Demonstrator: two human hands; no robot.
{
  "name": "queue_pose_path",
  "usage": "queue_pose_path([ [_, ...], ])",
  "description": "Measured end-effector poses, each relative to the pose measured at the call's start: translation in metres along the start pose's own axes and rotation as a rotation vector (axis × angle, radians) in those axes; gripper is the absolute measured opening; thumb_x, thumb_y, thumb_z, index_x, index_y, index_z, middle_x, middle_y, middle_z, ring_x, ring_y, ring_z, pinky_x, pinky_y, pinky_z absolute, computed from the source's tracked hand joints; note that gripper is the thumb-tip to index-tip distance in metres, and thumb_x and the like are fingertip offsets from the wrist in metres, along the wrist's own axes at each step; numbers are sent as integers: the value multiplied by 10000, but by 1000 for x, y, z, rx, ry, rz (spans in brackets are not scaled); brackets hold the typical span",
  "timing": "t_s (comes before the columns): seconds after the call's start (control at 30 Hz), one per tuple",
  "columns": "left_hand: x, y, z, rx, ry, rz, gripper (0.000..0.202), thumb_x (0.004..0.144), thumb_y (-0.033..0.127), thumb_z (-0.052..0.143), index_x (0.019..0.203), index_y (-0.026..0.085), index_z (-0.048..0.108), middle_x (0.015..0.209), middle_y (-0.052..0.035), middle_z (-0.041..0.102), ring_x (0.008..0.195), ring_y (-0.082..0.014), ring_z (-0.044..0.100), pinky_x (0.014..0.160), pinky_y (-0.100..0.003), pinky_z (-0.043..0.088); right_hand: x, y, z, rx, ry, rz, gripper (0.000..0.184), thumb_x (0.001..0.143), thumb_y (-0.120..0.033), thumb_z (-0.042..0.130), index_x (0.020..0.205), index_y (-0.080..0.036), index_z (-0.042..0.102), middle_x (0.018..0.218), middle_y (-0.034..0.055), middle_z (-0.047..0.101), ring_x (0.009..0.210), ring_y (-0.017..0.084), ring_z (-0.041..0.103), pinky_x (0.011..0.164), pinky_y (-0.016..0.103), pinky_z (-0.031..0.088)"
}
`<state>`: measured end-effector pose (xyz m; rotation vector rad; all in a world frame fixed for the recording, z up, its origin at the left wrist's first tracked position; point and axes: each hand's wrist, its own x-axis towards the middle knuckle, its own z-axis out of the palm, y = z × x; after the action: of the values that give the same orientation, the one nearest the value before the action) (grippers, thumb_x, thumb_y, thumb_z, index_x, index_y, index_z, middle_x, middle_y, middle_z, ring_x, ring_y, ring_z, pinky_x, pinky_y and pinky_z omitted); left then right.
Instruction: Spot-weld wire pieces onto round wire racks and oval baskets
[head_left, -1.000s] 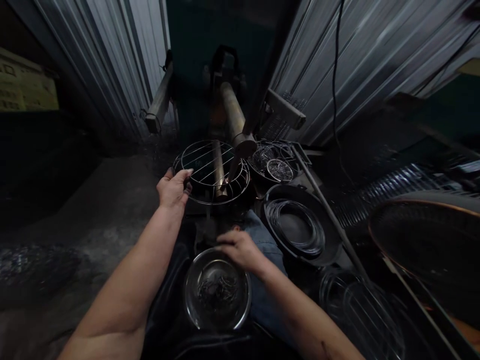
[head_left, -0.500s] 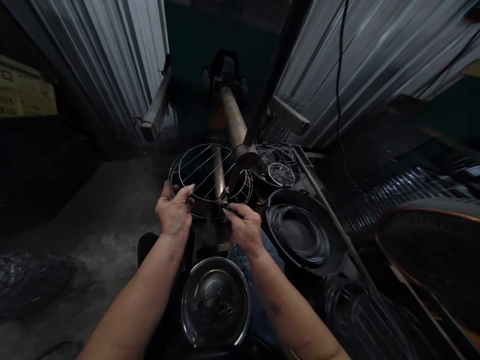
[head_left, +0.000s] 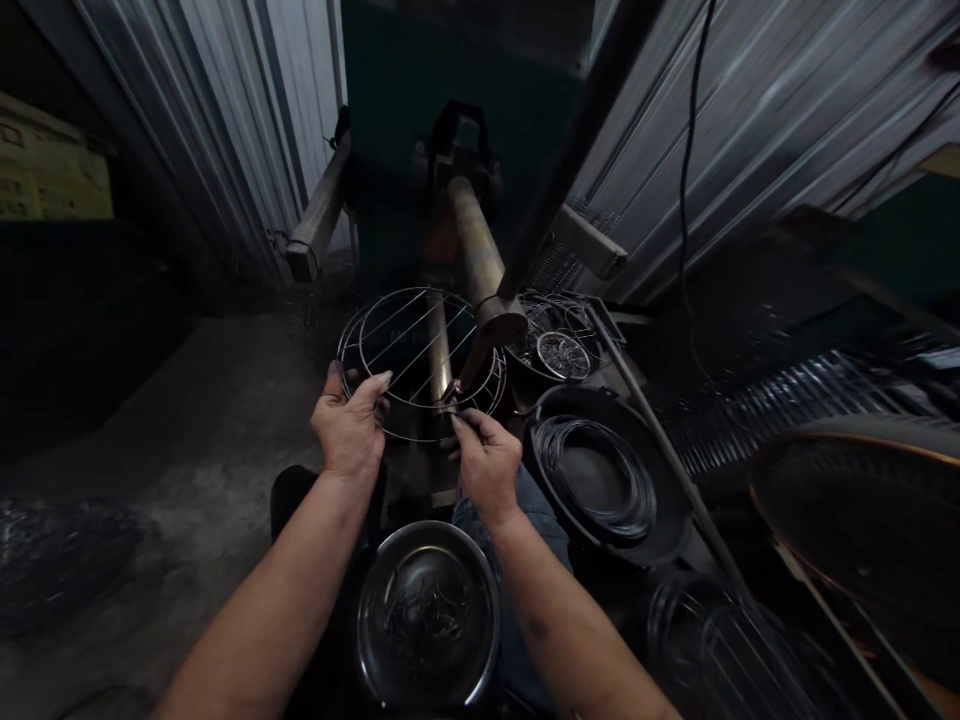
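A round wire rack (head_left: 416, 345), made of two rings joined by short bars with parallel wires across, is tilted around the lower arm (head_left: 439, 340) of a machine that looks like a spot welder. My left hand (head_left: 350, 420) is closed on the rack's left rim, thumb on top. At the near right rim, my right hand (head_left: 487, 455) pinches something small, largely hidden by the fingers, just below the pointed tip (head_left: 469, 362) under the thick upper arm (head_left: 484, 250). Between my legs sits a shiny metal bowl (head_left: 491, 620) holding small bent wire pieces (head_left: 439, 605).
To the right, a dark pan (head_left: 675, 520) holds a wire coil (head_left: 592, 475). Behind it lie several wire rings (head_left: 562, 355). A long bar (head_left: 660, 435) runs beside them. Corrugated panels (head_left: 262, 90) flank the machine, and a cable (head_left: 684, 200) hangs at right.
My right hand's fingers have shifted slightly at the rim beneath the tip. The left hand keeps its grip and the rack stays almost in place. The view has moved a little.
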<state>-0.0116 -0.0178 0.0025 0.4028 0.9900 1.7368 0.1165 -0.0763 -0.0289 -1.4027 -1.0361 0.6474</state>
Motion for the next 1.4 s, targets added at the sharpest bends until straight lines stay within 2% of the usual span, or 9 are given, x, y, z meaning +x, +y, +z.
queue_pose_path([
  [0.2, 6, -5, -1, 2, -25, -7, 421, 479, 178, 827, 841, 170, 612, 803, 30, 545, 560, -61, 509, 488, -199, 392, -1, 5, 1, 130, 23, 28, 221, 769, -359, 657, 836, -151, 687, 654, 10, 658, 503, 147, 632, 448, 240, 510],
  [0.4, 10, -6, -1, -13, -50, -31, 425, 490, 153, 824, 864, 173, 623, 813, 28, 548, 584, -66, 517, 493, -194, 401, -2, 10, 1, 171, 38, 20, 193, 769, -334, 667, 834, -154, 689, 700, 20, 676, 573, 156, 657, 499, 246, 530],
  [0.57, 10, -6, 0, 2, -62, -37, 423, 489, 171, 830, 860, 171, 627, 775, 31, 546, 557, -68, 503, 481, -201, 398, -3, 6, 2, 220, 73, 45, 209, 738, -348, 684, 805, -150, 683, 702, 21, 677, 519, 144, 633, 478, 253, 524],
  [0.83, 16, -5, 6, 11, 19, -92, 443, 422, 171, 838, 792, 170, 596, 742, 29, 559, 586, -89, 525, 491, -209, 410, 5, 0, 4, 188, 70, 72, 240, 724, -381, 682, 805, -156, 682, 683, 12, 672, 525, 149, 630, 493, 259, 525],
  [1.03, 18, -5, 10, 37, 33, -117, 420, 418, 181, 836, 741, 164, 568, 691, 34, 554, 571, -95, 518, 476, -212, 399, 10, -8, 3, 194, 40, 107, 200, 729, -357, 667, 758, -160, 675, 604, -12, 632, 517, 155, 625, 484, 246, 495],
  [1.13, 18, -3, 11, 45, 30, -101, 427, 412, 179, 837, 735, 168, 558, 683, 40, 545, 572, -92, 516, 473, -206, 393, 10, -7, -1, 178, -7, 111, 214, 747, -364, 658, 801, -159, 687, 620, -7, 648, 536, 160, 636, 505, 251, 501],
  [1.23, 19, -2, 12, 49, 25, -111, 435, 398, 176, 839, 727, 167, 554, 677, 43, 541, 572, -91, 517, 472, -203, 391, 8, 0, -6, 59, -52, 42, 213, 767, -354, 646, 851, -169, 706, 688, 9, 682, 597, 168, 651, 548, 261, 517],
  [1.4, 20, -2, 13, 43, 40, -96, 462, 387, 168, 838, 747, 170, 548, 677, 42, 551, 563, -93, 517, 468, -208, 390, 6, 9, -8, -107, -34, -132, 184, 797, -307, 613, 900, -193, 716, 810, 34, 719, 742, 188, 672, 655, 284, 543],
])
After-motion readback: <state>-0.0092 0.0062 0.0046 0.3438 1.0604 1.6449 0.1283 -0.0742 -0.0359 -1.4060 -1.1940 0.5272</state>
